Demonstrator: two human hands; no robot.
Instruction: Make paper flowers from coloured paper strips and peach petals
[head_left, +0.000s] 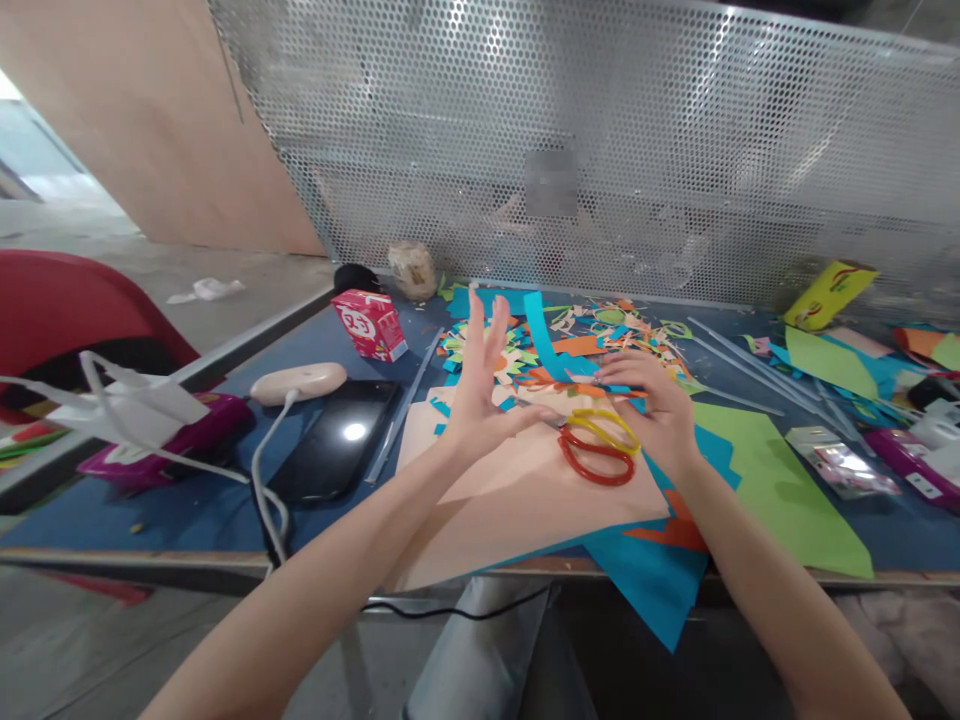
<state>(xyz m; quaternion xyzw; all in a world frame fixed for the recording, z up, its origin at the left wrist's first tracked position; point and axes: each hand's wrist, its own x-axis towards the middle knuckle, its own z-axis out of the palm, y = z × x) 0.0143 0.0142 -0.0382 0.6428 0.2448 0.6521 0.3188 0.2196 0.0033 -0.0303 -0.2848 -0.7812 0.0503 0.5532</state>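
My left hand [480, 395] is raised over the peach paper, fingers upright and thumb stretched out to the right, with nothing in it. Between the fingers of my right hand [660, 405] is the lower end of a curved blue paper strip [546, 342], whose other end points up toward the left hand. Scissors [600, 455] with one red and one yellow handle loop lie on the peach sheet [487, 510], just below the right hand; their blades are mostly hidden. Behind the left hand, a paper flower [510, 360] with green, white and orange petals is partly covered.
Paper scraps [619, 320] lie in a heap at the back, before a perforated metal panel [600, 130]. Green sheets [780, 490] lie at right. A black phone [337, 440], a pink box [369, 325] and a white cable [259, 450] occupy the left.
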